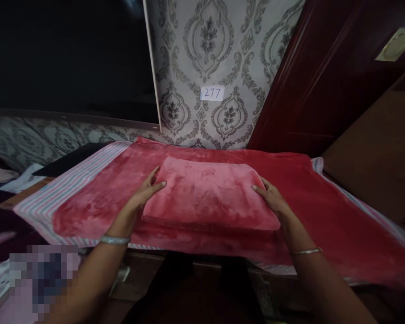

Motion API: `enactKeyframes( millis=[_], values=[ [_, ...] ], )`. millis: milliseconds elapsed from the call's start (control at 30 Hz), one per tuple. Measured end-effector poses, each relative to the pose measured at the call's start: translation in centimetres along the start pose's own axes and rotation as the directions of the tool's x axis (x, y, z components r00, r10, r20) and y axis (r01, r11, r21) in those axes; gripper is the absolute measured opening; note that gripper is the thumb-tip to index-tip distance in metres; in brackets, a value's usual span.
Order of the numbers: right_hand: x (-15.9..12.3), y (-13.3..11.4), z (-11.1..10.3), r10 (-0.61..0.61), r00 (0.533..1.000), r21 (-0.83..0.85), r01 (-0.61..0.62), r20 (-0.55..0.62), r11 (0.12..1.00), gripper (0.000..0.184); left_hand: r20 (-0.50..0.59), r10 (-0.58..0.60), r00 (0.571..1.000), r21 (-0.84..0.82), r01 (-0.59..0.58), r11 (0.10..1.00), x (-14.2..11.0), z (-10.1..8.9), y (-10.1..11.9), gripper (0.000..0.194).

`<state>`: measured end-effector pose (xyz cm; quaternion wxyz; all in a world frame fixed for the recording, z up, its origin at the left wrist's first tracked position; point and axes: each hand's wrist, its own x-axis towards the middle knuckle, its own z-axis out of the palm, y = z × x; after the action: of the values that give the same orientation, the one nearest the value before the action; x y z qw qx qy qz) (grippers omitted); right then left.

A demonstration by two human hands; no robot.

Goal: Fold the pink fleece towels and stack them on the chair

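Note:
A folded pink-red plush cloth (pixel 209 193) forms a thick flat bundle in the middle of the view. My left hand (pixel 146 191) grips its left side, the thumb lying over the top near the edge. At the opposite side my right hand (pixel 272 194) clasps the bundle, thumb on top and the other fingers mostly hidden behind its edge. Beneath it, a larger red plush cloth (pixel 310 211) is spread over a striped sheet (pixel 84 166) on the table. Whether the bundle rests fully on the cloth below, I cannot tell.
A large dark television screen (pixel 67 58) hangs at the left, above the table. Patterned wallpaper with a paper label reading 277 (pixel 212 93) is straight ahead. A cardboard box (pixel 378 153) stands at the right beside a dark red door (pixel 300 90).

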<state>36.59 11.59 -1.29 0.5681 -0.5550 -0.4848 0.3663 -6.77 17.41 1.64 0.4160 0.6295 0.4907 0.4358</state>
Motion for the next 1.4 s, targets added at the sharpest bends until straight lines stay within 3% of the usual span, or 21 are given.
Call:
enactKeyframes(
  millis=[233,267,333,400,467,500,600,733,1000,1167,1300,1400],
  values=[
    [-1.9,3.9,-0.9,0.208,0.978,-0.152,-0.202,0.025,0.967,0.076,0.003,-0.206,0.979,0.053,0.205,0.977,-1.8,-0.5,-3.0,0.081],
    [-2.1,4.2,-1.1,0.208,0.978,-0.198,-0.203,0.005,0.959,0.077,-0.034,-0.195,0.98,0.112,0.197,0.974,-1.8,-0.7,-3.0,0.081],
    [-2.6,3.8,-1.3,0.105,0.991,-0.372,-0.131,-0.088,0.919,0.076,-0.129,-0.061,0.99,0.316,0.099,0.944,-1.9,-0.8,-2.4,0.079],
    [-3.5,2.6,-0.6,-0.124,0.985,-0.619,0.023,-0.12,0.785,0.072,-0.117,0.162,0.98,0.546,-0.073,0.835,-2.3,0.0,-1.1,0.073],
    [-4.9,1.3,1.1,-0.318,0.948,-0.796,0.186,-0.008,0.575,0.066,0.01,0.317,0.949,0.697,-0.233,0.678,-3.0,1.9,0.4,0.067],
    [-5.6,0.8,2.3,-0.354,0.933,-0.842,0.245,0.069,0.481,0.063,0.087,0.342,0.936,0.739,-0.291,0.607,-3.5,3.1,1.0,0.065],
    [-7.7,0.4,5.8,-0.293,0.935,-0.916,0.287,0.203,0.281,0.057,0.231,0.263,0.937,0.829,-0.331,0.451,-4.7,6.7,1.2,0.067],
    [-9.0,1.6,8.0,-0.2,0.96,-0.96,0.227,0.194,0.161,0.058,0.191,0.152,0.97,0.907,-0.233,0.351,-5.2,9.0,-0.8,0.071],
    [-8.9,2.3,7.9,-0.216,0.959,-0.956,0.224,0.182,0.188,0.058,0.187,0.171,0.967,0.909,-0.236,0.343,-4.9,8.5,-1.9,0.072],
    [-7.7,2.0,7.2,-0.16,0.966,-0.929,0.241,0.203,0.28,0.058,0.198,0.092,0.976,0.884,-0.218,0.414,-4.5,7.7,-1.0,0.071],
    [-3.2,-0.6,7.2,-0.189,0.96,-0.895,0.262,0.204,0.362,0.057,0.185,0.111,0.977,0.86,-0.215,0.463,-1.0,7.6,2.1,0.065],
    [1.4,-3.2,8.5,-0.147,0.981,-0.91,0.171,0.123,0.378,0.058,0.162,0.116,0.98,0.861,-0.198,0.468,3.5,8.4,4.7,0.062]
  ],
)
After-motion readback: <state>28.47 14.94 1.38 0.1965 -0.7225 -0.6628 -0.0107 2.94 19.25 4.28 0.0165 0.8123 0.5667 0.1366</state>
